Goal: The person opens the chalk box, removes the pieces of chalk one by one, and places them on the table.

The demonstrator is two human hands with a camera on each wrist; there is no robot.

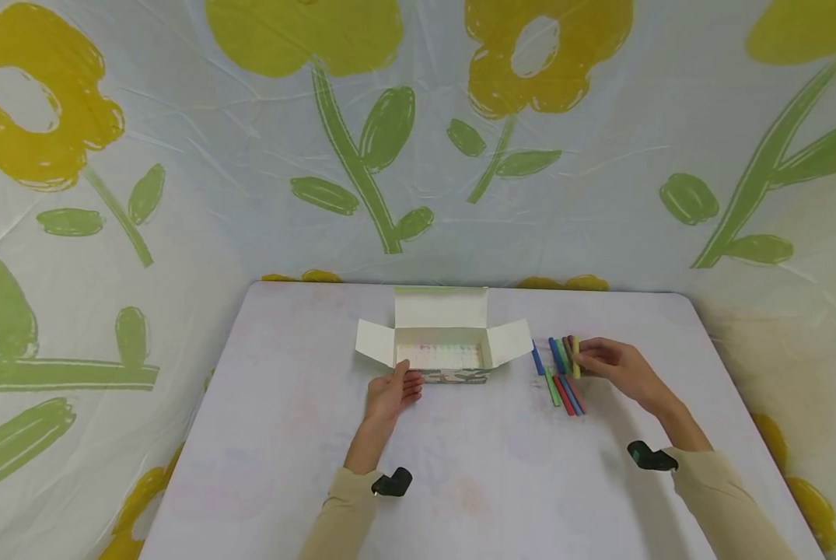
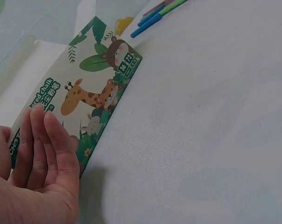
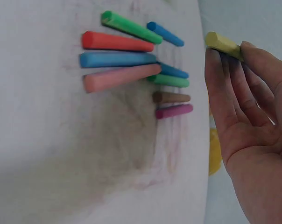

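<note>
An open chalk box with jungle-animal print stands at the middle of the white table, flaps spread. My left hand rests against its front left corner, fingers straight on the printed face. To the right lie several coloured chalk sticks, among them red, blue and pink ones. My right hand pinches a yellow chalk stick at its fingertips, just above the pile.
A flower-print sheet hangs behind and around the table. Blue and green sticks show beyond the box in the left wrist view. Chalk smudges mark the cloth beside the pile.
</note>
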